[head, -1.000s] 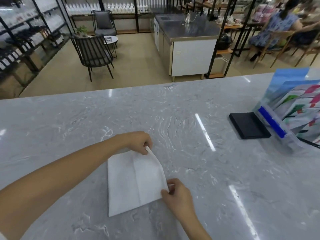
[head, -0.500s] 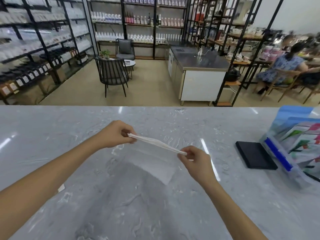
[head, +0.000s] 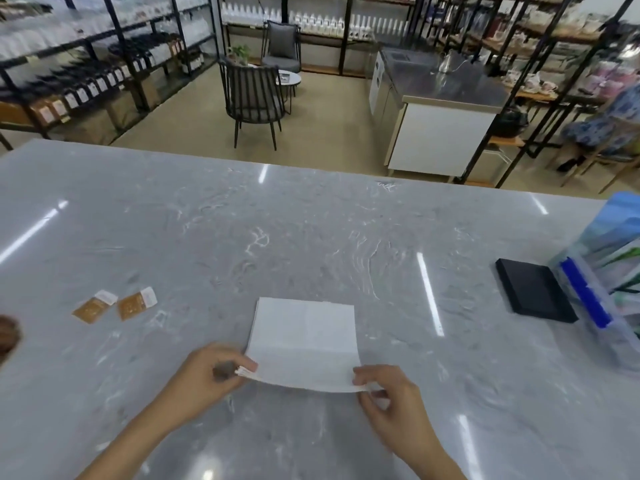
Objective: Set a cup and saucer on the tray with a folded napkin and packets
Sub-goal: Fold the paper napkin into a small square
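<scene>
Head view shows your napkin (head: 304, 344) lying flat on the worktop (head: 311, 237), straight ahead of you, with both hands at its near edge. Your left hand (head: 204, 386) has its fingers (head: 247, 367) pinched shut on the near-left corner, where the stacked layers fan slightly. Your right hand (head: 391, 400) pinches the near-right corner the same way. That near edge is lifted a little; the far edge lies on the stone. The napkin's long axis runs left to right, so the next fold probably carries the near edge away from you, over the crease already across the sheet. Neither hand is nearer; each holds its own corner. Two packets (head: 114, 306) lie well left of the napkin, closer to your left hand. No cup, saucer or tray is in view, so the task looks early.
</scene>
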